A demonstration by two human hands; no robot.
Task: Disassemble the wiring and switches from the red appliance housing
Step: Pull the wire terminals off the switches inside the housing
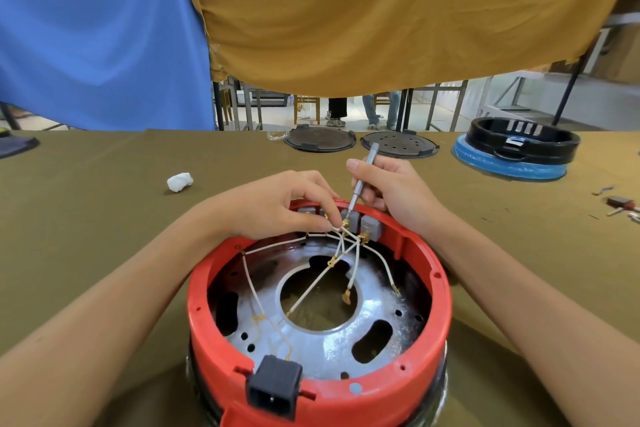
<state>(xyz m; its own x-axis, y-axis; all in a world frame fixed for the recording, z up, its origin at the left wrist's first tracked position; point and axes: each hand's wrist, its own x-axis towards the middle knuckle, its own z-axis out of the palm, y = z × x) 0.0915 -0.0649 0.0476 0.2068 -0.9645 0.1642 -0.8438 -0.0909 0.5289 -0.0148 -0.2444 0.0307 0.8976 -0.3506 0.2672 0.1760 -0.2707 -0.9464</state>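
The round red appliance housing (440, 302) stands open side up in front of me, its silver metal plate (332, 350) showing inside. White wires (355, 263) with brass terminals fan out from grey switches (371, 228) on the far inner wall. A black power socket (273, 388) sits in the near rim. My left hand (277, 204) pinches a white wire at a terminal by the switches. My right hand (391, 191) grips a thin grey screwdriver (362, 180), whose tip rests on a grey switch.
A crumpled white tissue (179, 181) lies to the far left on the olive table cloth (86, 218). Two dark round lids (320, 139) and a black ring on a blue base (519, 149) stand along the far edge. Small loose parts (620, 203) lie at the right.
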